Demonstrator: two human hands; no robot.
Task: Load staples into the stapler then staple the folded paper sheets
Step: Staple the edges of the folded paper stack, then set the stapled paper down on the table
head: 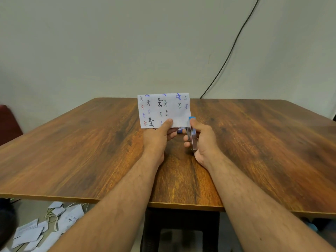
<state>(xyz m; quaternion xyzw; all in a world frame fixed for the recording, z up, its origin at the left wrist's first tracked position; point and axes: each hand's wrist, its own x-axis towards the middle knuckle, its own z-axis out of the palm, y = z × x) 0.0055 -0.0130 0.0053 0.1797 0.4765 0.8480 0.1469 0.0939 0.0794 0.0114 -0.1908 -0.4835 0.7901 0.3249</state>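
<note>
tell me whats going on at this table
A person is stapling folded paper over a wooden table. The left hand pinches the paper's near edge and holds it up, while the right hand grips a small stapler at the paper's near right corner. More paper pieces lie on the floor.

"Satya" handwritten repeatedly on folded paper (pixel 163 110).

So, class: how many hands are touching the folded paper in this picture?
1. The left hand pinches the folded paper at its lower edge. The right hand grips the stapler at the paper's lower right corner, not the paper itself.
</note>
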